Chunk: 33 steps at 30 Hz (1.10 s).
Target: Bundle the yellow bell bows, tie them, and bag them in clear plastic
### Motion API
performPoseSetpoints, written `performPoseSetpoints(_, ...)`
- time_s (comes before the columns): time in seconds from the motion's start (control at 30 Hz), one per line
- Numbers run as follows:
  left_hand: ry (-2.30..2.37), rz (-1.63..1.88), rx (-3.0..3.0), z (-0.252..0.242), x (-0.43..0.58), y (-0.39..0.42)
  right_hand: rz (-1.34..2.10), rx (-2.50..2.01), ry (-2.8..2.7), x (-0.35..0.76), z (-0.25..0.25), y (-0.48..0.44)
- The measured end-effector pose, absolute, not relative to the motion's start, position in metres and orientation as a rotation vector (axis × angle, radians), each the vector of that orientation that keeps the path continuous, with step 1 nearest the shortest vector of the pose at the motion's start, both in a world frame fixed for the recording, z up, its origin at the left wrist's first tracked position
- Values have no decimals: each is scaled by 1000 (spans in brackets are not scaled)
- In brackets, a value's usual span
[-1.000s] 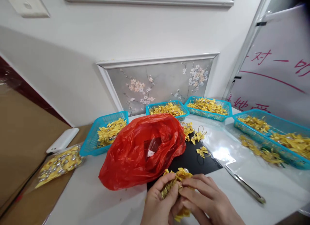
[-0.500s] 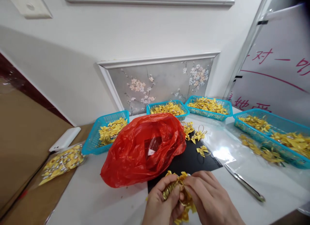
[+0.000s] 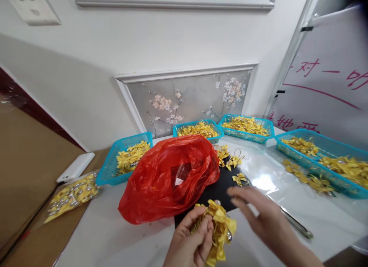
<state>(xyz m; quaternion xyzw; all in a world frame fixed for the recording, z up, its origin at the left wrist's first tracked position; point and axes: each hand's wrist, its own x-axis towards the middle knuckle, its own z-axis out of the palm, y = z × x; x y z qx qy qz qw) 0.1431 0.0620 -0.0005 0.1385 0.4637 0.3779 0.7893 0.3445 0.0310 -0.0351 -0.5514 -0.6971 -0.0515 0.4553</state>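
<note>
My left hand [image 3: 193,236] is closed around a bunch of yellow ribbon bows [image 3: 220,230] with gold cord loops and silvery beads. The loops gather in its fingers and the bows fan out to the right. Apart from the bunch, my right hand [image 3: 254,205] is over the edge of a black mat [image 3: 221,188], slightly blurred, its fingers stretched out with nothing visible in them. Just beyond its fingertips a single yellow bow [image 3: 239,179] lies on the mat. Several more loose bows [image 3: 234,160] lie farther back, beside a crumpled red plastic bag [image 3: 161,182].
Blue baskets of yellow bows stand along the back: a left one [image 3: 107,171], a middle one [image 3: 220,137], another [image 3: 270,133] and a long right one [image 3: 355,192]. Silver tweezers [image 3: 296,225] lie at right. A clear packet [image 3: 71,194] and white device [image 3: 76,167] lie at left.
My right hand has let go of the bunch and moved up and right, toward the single bow on the mat. My left hand still holds the bunch, which now shows more fully.
</note>
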Motion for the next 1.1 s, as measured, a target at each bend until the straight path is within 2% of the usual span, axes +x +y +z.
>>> performPoseSetpoints(0.07, 1038, 877, 276, 4, 144, 63, -204, -1665, -1660, 374, -46, 42)
performPoseSetpoints(0.17, 1061, 927, 279, 8, 145, 63, -154, -1808, -1683, 403, -55, 55)
performPoseSetpoints(0.37, 1050, 886, 321, 10, 149, 61, 72, -1773, -1685, 393, -33, 67)
performPoseSetpoints(0.6, 999, 841, 313, 10, 152, 59, 227, -1556, -1761, 322, -11, 59)
performPoseSetpoints(0.77, 1027, 934, 337, 9, 153, 58, -48, -1291, -1881, 286, -19, 33)
performPoseSetpoints(0.97, 959, 915, 350, 1, 155, 57, -501, -1276, -1866, 282, -18, 25)
performPoseSetpoints(1.1, 948, 905, 334, -2, 154, 59, -558, -1296, -1827, 277, -17, 26)
